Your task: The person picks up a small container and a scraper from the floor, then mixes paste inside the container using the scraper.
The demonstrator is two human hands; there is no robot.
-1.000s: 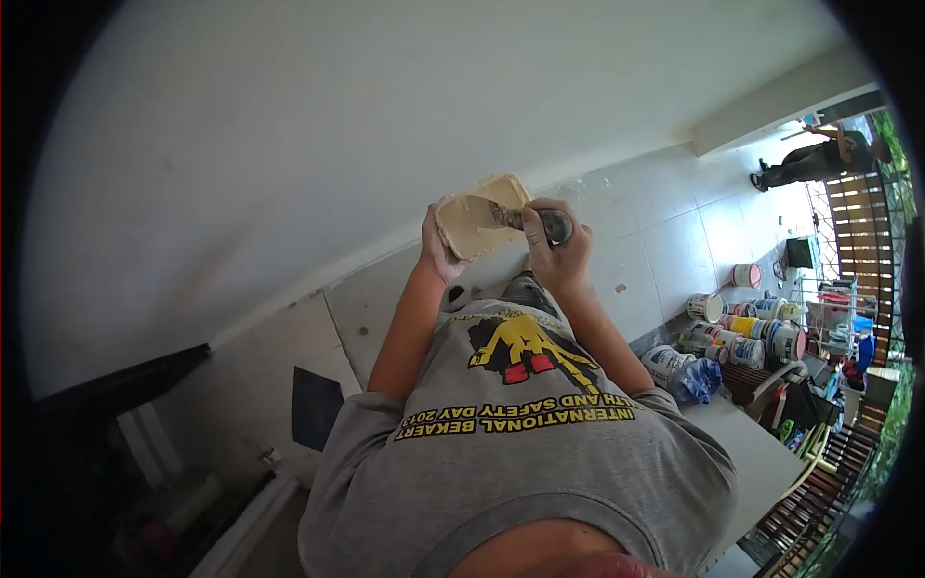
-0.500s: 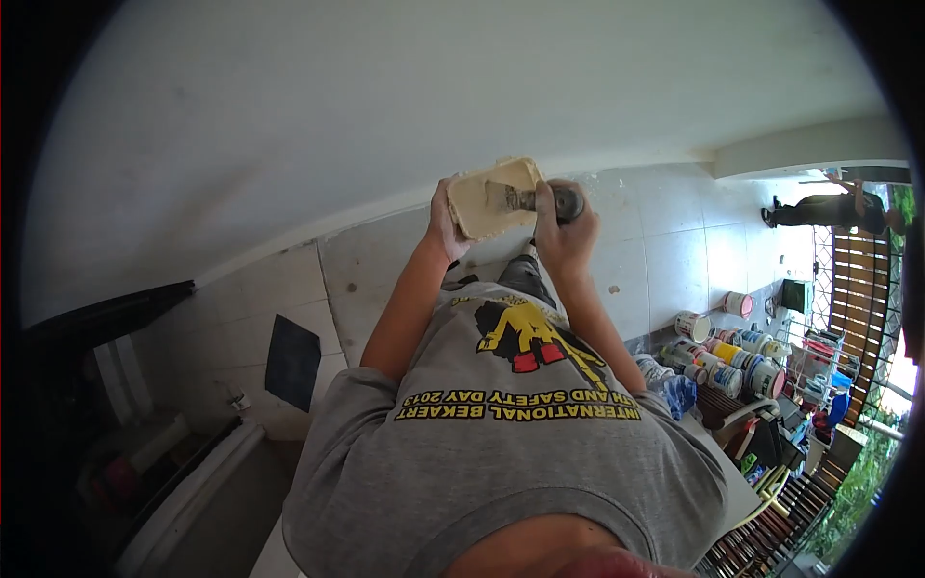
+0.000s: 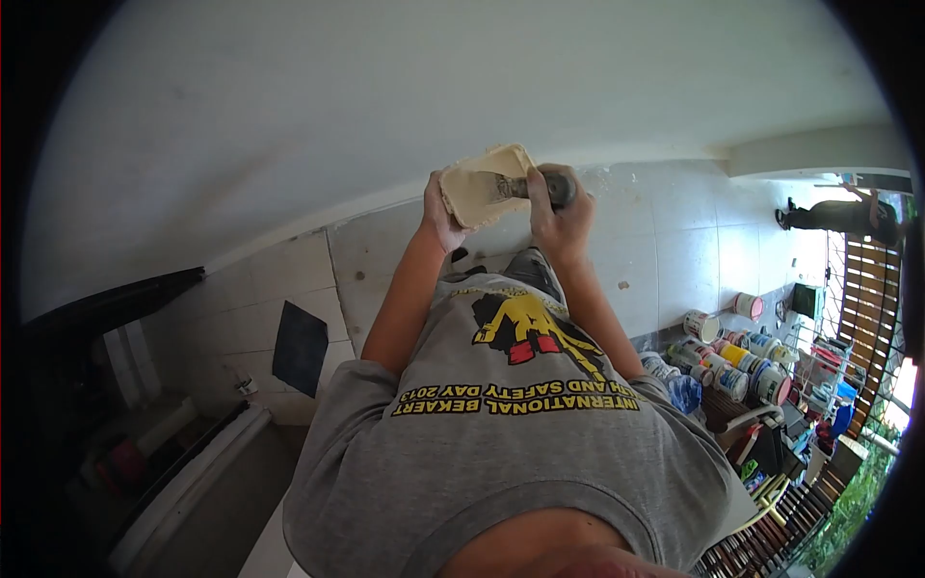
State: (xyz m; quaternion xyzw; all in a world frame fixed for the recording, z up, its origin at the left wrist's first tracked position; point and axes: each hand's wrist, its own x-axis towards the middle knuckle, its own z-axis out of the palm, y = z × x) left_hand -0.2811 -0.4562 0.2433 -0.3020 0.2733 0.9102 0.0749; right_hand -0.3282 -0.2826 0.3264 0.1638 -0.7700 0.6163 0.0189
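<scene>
The left hand (image 3: pixel 445 214) gripped the left side of a shallow, rectangular, cream-coloured container (image 3: pixel 514 157), held up beyond the grey printed T-shirt (image 3: pixel 482 453). The right hand (image 3: pixel 564 223) was closed round the dark, rounded handle of a smeared, flat-bladed scraper (image 3: pixel 511 187), its blade inside the container. Multicoloured plastic buckets (image 3: pixel 734 354) clustered at right.

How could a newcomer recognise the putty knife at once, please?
Find the grey T-shirt filling the lower middle, then look above it, where the left hand holds a cream tub. The putty knife is in the right hand, its blade reaching into the tub; its dark, rounded handle sets it apart from the cream tub.
</scene>
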